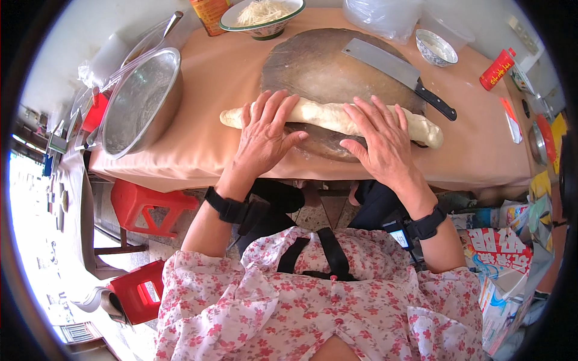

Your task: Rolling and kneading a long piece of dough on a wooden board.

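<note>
Hands and dough at the round board, seen from above. The dough (pixel 328 116), a long pale roll, lies crosswise along the near part of the board (pixel 313 66), both its ends jutting past the board's edge. The left hand (pixel 264 132) rests palm down over the roll's left part, fingers extended and slightly spread, not wrapped around it; a short end shows to its left. The right hand (pixel 382 135) lies likewise over the right part, fingers spread and thumb apart, with a thicker end showing to its right. Between the hands, the middle of the roll is exposed. Beyond the right hand, a cleaver (pixel 385 63) lies on the board, its black handle over the right edge. A metal basin (pixel 171 108) stands left of the board on the table (pixel 205 78).
</note>
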A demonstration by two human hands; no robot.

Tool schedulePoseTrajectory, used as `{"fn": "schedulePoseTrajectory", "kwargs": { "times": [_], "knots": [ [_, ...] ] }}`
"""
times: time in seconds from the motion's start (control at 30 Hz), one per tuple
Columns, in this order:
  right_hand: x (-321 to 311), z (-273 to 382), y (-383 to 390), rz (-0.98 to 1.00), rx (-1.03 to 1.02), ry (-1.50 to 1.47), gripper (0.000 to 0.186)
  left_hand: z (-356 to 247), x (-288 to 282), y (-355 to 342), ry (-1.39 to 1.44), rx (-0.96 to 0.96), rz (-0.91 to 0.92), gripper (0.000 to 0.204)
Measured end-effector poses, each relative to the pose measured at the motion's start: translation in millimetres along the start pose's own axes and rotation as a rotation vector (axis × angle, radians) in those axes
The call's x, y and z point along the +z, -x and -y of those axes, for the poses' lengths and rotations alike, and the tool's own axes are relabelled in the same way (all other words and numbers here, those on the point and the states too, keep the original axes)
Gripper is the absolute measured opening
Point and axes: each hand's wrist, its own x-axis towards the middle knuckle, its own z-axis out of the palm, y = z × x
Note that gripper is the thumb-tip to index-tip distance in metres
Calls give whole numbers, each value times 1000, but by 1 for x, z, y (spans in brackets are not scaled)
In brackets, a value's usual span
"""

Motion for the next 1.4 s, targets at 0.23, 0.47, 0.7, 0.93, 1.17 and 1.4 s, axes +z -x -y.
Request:
{"fn": "schedulePoseTrajectory", "kwargs": {
  "times": [0.23,0.47,0.7,0.93,1.17,1.4],
  "knots": [
    [6,-19,-28,79,70,-72,57,11,2,-32,39,-21,94,57],
    [20,-29,-52,79,137,-89,58,26,12,-59,-84,-102,8,55],
    [12,-38,-23,-89,37,-91,41,4,8,-38,-11,-108,93,46],
    [0,-64,9,-171,75,-54,32,-11,20,-39,-58,-71,-5,41],
    [-15,-79,15,-65,151,-29,30,-15,17,-50,-76,-66,1,38],
    [15,8,-40,-29,-34,-26,55,-8,19,-44,-15,22,-53,43]
  ]
}}
